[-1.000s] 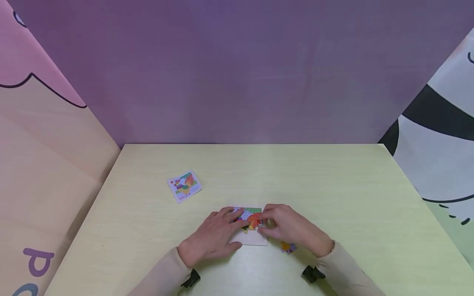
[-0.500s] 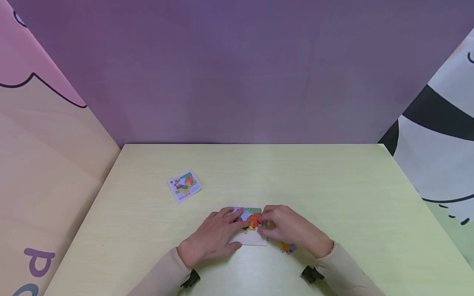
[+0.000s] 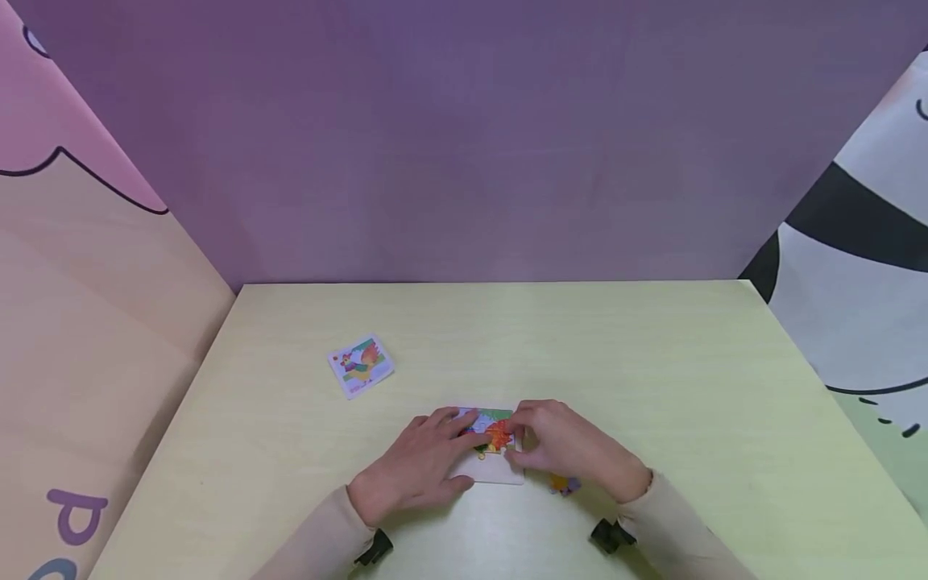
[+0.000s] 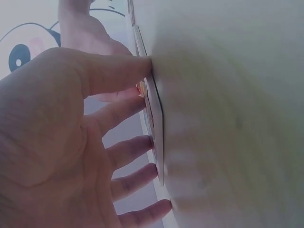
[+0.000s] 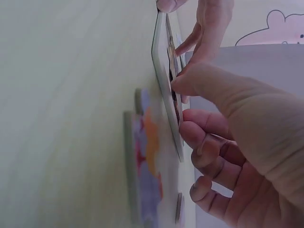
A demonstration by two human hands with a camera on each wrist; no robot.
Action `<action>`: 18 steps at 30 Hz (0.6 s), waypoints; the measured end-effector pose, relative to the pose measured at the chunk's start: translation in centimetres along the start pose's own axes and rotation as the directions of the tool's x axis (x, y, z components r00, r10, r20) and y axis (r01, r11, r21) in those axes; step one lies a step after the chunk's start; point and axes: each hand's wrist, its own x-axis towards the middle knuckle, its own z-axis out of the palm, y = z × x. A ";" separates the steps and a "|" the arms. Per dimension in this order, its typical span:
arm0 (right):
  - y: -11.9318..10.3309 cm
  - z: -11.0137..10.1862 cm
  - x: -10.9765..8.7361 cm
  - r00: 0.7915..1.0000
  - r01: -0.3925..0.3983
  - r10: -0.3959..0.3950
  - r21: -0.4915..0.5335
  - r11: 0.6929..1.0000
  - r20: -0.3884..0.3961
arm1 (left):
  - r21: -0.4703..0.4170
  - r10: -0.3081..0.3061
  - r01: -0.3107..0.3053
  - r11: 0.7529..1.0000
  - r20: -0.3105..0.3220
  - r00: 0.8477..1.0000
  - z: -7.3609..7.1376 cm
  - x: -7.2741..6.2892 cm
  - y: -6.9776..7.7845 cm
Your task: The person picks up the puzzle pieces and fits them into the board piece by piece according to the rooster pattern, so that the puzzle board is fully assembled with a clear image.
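A small white puzzle board [image 3: 500,470] lies near the table's front middle. Its far half carries joined, colourful puzzle pieces [image 3: 499,433] in red, green and blue. My left hand [image 3: 415,467] spreads over the board's left side, fingertips on the pieces and thumb at the near edge. At the right side, my right hand [image 3: 569,441] pinches a puzzle piece between thumb and index finger, low at the board; most of that piece is hidden. In the right wrist view the other fingers of my right hand [image 5: 256,156] curl loosely. Loose orange and purple puzzle pieces [image 3: 561,484] lie under my right wrist.
A square picture card [image 3: 361,366] with a colourful bird lies farther back on the left of the pale wooden table [image 3: 616,346]. A purple backdrop [image 3: 493,145] rises behind the table. Another flat piece [image 5: 179,209] shows in the right wrist view.
Both hands stay almost where they were, the right thumb and index finger shifting only slightly at the board's right side. The board and the loose pieces keep their places.
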 end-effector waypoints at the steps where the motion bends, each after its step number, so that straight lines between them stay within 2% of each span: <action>1: 0.1 0.0 0.0 1.000 -0.010 0.010 0.009 1.000 0.002 | 0.005 0.002 -0.002 1.000 -0.002 1.000 0.0 0.0 0.0; 10: 0.3 -0.1 -0.1 1.000 -0.026 0.025 0.062 0.998 0.016 | 0.015 0.013 -0.013 1.000 0.005 1.000 0.0 -0.2 0.1; 18: 0.4 0.1 0.0 0.999 -0.025 0.026 0.078 0.997 -0.018 | 0.011 0.021 -0.021 1.000 0.002 1.000 -0.3 -0.3 0.1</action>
